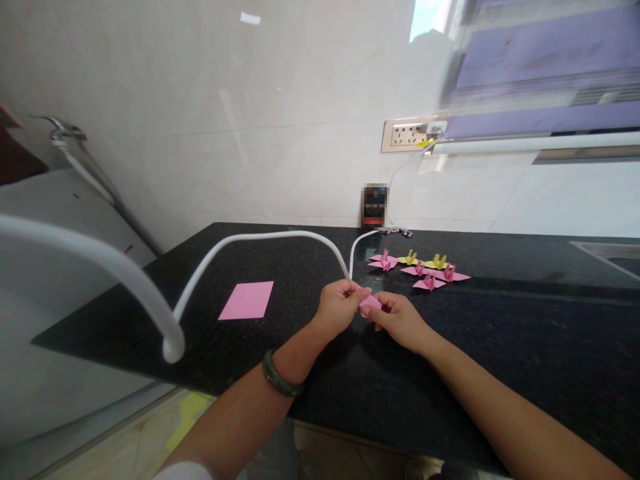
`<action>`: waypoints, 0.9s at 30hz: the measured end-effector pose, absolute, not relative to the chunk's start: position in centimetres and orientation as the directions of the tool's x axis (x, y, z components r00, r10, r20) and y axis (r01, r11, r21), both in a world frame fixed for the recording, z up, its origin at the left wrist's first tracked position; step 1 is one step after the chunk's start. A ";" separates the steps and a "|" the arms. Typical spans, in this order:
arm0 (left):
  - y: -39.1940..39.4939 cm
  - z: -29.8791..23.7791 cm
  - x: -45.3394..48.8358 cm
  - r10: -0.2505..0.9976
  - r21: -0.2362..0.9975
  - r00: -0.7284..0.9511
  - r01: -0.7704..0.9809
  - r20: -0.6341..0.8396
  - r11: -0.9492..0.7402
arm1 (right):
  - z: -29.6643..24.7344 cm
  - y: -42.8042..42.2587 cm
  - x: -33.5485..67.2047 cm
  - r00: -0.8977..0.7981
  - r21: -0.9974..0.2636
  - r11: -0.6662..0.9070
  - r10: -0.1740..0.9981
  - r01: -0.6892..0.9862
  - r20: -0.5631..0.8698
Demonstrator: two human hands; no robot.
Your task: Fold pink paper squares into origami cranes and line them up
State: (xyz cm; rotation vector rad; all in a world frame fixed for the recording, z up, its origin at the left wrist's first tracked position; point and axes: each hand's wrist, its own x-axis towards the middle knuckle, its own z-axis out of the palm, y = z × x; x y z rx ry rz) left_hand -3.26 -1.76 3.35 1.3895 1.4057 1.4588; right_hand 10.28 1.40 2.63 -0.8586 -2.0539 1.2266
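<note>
I have both hands over the black, speckled stone counter [520, 347], whose front edge runs beneath my forearms and whose back edge meets the pale, glossy tiled wall [280, 167]. On the left its edge slants back toward the wall; far right, a metal-rimmed basin [600, 250] is set in it. There is room to move rightward, dark stone stretching from my right forearm toward that basin. On the other side I have less freedom: a thick, white, bent tube [260, 235] arches across and drops just behind my left hand [340, 308], touching or not I cannot tell. The small, folded pink paper piece [371, 305] sits between my two hands, my grip closed at both ends: left thumb and fingers pinch its left side, and my right hand [400, 320] pinches its right. Beyond my right hand, near it, six pink and yellow folded-paper birds [430, 284] stand clustered; a flat, square pink paper sheet [247, 301] lies well apart, left of my left hand.
</note>
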 end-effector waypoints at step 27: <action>-1.9 3.4 -3.3 0.998 0.999 0.059 0.030 -0.011 0.009 | 2.9 2.0 10.6 -0.353 -0.974 0.191 0.909 -0.124 0.223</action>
